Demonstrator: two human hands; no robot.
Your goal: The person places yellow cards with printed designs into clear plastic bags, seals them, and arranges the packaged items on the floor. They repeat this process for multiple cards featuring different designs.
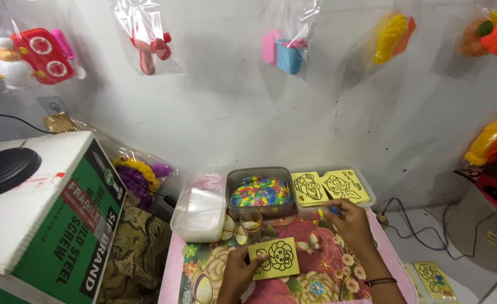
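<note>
**Card pinned flat, pick hand at the tubs**

Left hand (238, 271), low centre of the frame, grip closed on the lower left corner of a small yellow card (275, 258) printed with a black outline drawing. Card lies flat on the flowered worktop (321, 276), face up; the hold looks meant to keep it from sliding and the drawing readable.

Right hand (352, 224), right of centre, fingers curled around a small blue object (334, 210) at the near rim of a clear tub (368, 194). More yellow outline cards (330, 186) rest tilted across that tub, faces up, likely so designs can be chosen at a glance.

Beside it, centre frame, a grey tub of mixed coloured bits (259, 192); to its left a lidded white tub (199, 208). All three sit in a row at the worktop's far edge, within reach but clear of the card. A small glass jar (251, 223) stands just in front of the coloured tub.

Bagged plastic toys (31, 55) hang on the wall across the top of the frame.
</note>
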